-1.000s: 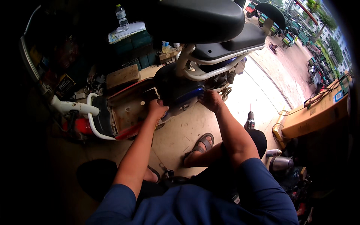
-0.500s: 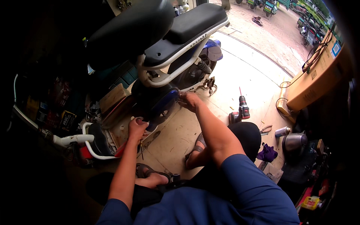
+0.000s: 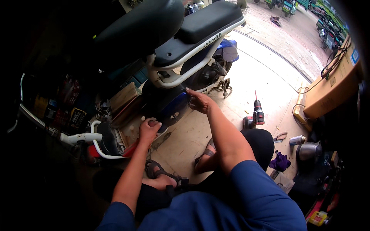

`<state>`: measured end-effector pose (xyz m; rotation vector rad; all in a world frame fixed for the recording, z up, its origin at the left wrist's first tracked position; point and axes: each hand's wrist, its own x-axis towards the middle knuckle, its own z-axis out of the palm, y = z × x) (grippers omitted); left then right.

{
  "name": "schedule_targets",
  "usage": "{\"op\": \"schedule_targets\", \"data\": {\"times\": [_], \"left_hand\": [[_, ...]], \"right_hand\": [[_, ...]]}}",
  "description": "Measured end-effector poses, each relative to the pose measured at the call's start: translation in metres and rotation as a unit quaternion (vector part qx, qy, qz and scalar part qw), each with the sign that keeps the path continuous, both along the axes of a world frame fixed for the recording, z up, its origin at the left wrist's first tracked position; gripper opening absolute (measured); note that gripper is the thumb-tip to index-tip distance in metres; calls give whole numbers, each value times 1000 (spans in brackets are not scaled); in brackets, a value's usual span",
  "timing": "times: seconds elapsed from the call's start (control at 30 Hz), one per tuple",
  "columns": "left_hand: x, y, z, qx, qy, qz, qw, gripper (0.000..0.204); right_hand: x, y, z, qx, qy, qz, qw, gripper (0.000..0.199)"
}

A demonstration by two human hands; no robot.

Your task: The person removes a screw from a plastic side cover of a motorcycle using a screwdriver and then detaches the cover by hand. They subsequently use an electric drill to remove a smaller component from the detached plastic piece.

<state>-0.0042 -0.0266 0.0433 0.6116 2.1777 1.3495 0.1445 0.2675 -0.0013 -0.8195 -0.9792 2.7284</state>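
A dark blue and black plastic side panel (image 3: 173,107) sits low on a scooter with a white frame (image 3: 169,81) and black seats (image 3: 210,21). My right hand (image 3: 201,102) holds the panel's right edge, thumb on top and fingers curled below. At the panel's lower left end, my left hand (image 3: 148,131) is closed, its thumb against the edge; the curled fingers are partly hidden. A thin dark shaft (image 3: 149,154) shows below the left hand, and I cannot tell whether that hand holds it.
Right of my knee, a red and black cordless drill (image 3: 257,113) stands on the floor. Near it lie pliers (image 3: 280,136), a spray can (image 3: 297,140) and a purple cloth (image 3: 280,161). A cardboard box (image 3: 327,92) stands at the right. The scooter's white handlebar (image 3: 79,138) lies at the left.
The whole view has shifted, so things sit slightly further right. My right thumb has lifted to the panel's top edge, and my left fingers have curled in more tightly.
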Motion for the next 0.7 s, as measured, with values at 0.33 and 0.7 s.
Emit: {"op": "schedule_targets", "data": {"times": [0.33,0.7], "left_hand": [[10,13,-33,5,94,46,994,46],[15,14,-43,57,23,98,993,46]], "right_hand": [[0,6,4,-23,-1,-20,1000,38],[9,-12,31,15,8,-67,998,17]]}}
